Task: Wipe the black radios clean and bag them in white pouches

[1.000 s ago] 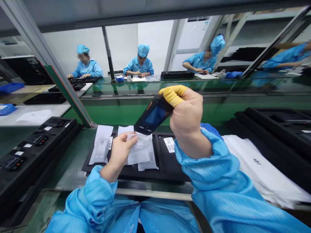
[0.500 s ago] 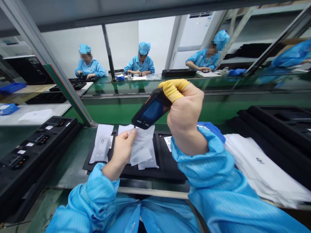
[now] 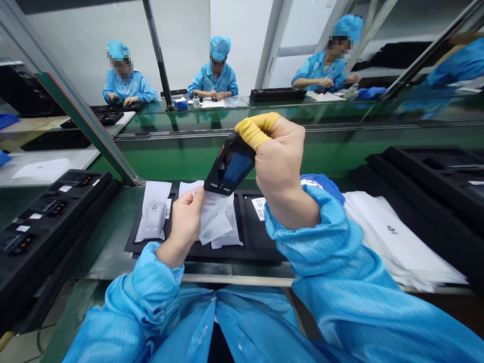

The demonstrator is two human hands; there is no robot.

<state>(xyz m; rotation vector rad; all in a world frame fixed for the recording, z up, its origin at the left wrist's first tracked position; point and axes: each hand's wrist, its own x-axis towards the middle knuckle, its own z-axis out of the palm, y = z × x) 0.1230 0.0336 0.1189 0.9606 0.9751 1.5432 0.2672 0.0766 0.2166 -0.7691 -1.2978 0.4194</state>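
Observation:
My right hand (image 3: 278, 161), with yellow finger cots on some fingers, grips the top end of a black handheld device (image 3: 231, 169) with a screen and an orange side button. The device hangs tilted, its lower end at the mouth of a white paper-like sleeve (image 3: 214, 219). Thumb and fingers of my left hand (image 3: 187, 214) pinch that sleeve near its opening. Whether the device's end is inside the sleeve is hard to tell. Behind and below, filled white sleeves (image 3: 154, 214) lie on a black foam tray (image 3: 260, 247).
A stack of white sleeves (image 3: 397, 237) lies at right, beside a blue bin (image 3: 327, 186) and black foam trays (image 3: 427, 174). At left, another black tray (image 3: 49, 212) holds several devices. Co-workers in blue (image 3: 214, 75) sit across the green bench; a metal post (image 3: 91, 121) slants at left.
The device has come down to the sleeve's mouth and stands more upright. Both hands remain on what they held. My view has tilted slightly downward.

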